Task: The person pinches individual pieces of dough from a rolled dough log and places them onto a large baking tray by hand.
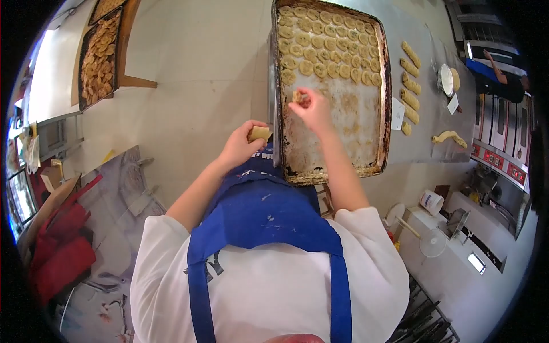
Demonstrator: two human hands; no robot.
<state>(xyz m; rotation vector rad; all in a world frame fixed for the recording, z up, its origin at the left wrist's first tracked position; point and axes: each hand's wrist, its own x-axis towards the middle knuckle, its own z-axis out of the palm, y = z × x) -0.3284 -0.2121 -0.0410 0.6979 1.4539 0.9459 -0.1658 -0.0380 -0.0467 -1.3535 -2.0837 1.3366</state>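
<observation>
My left hand (243, 143) is closed around a short piece of dough roll (260, 134), just off the near left side of the baking tray (337, 163). Over the tray's left part, my right hand (311, 108) pinches a small dough slice (297, 97) between thumb and fingers. Rows of round dough slices (333, 44) with specks in them cover the far half of the tray. The nearer half shows bare, browned metal. On the table right of the tray lie several dough rolls (410, 83), some with cut lines across them.
A white scraper (397, 113) lies between tray and rolls. Farther right are a twisted dough strip (449, 138) and a bowl of white powder (445, 79). Trays of browned slices (100, 60) stand on a rack at upper left. Another person (498, 74) is at far right.
</observation>
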